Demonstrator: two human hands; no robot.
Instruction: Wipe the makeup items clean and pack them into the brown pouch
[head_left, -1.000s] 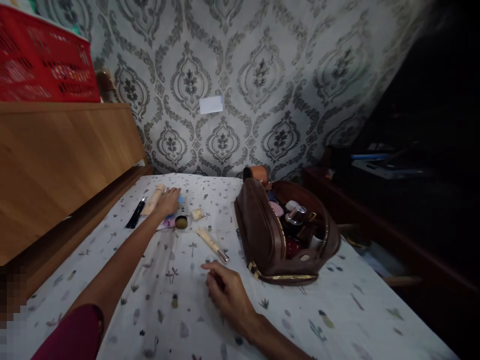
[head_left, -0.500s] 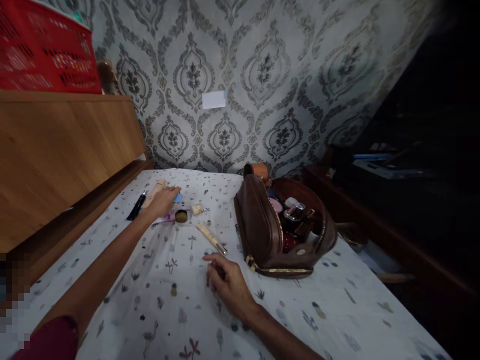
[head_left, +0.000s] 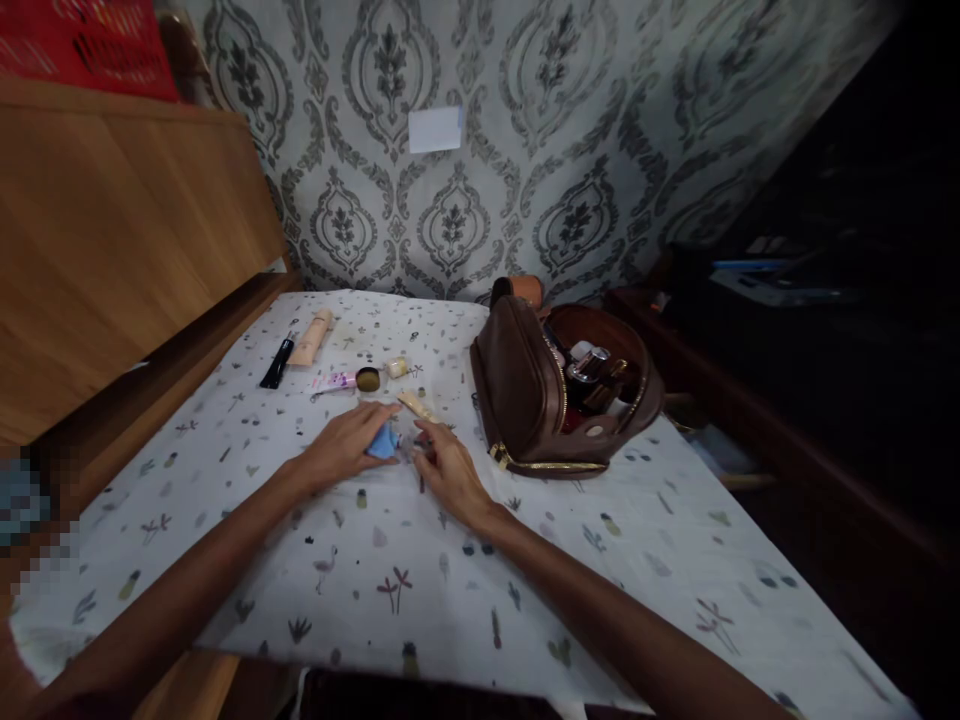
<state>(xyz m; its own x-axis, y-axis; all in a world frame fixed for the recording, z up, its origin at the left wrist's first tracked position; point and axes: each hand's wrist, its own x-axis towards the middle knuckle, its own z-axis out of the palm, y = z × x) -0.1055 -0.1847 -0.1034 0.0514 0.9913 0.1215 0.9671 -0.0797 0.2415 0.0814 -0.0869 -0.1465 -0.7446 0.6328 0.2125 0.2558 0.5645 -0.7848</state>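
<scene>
My left hand (head_left: 349,440) is closed around a small light-blue item (head_left: 383,442) with a clear-looking end; its exact kind is hard to make out. My right hand (head_left: 454,475) meets it from the other side, thumb and fingers bent about the clear end. Just beyond my right fingers lies a cream-coloured tube (head_left: 415,405), partly covered by them. Farther back are a pink-and-purple tube (head_left: 335,382), a round dark-rimmed lid or jar (head_left: 367,379) and a small pale-yellow jar (head_left: 396,368). A peach tube (head_left: 311,338) and a black tube (head_left: 278,362) lie at the left.
An unzipped brown cosmetics bag (head_left: 517,380) stands to the right, holding several bottles and other cosmetics. Behind it sits an orange-brown cylinder (head_left: 525,291). A wooden cabinet (head_left: 142,210) with a red basket (head_left: 90,50) borders the left; a patterned wall (head_left: 487,200) closes the back.
My left hand has picked up the light-blue item from beside the peach tube and brought it nearer. My right hand has met it there. The view has tilted down.
</scene>
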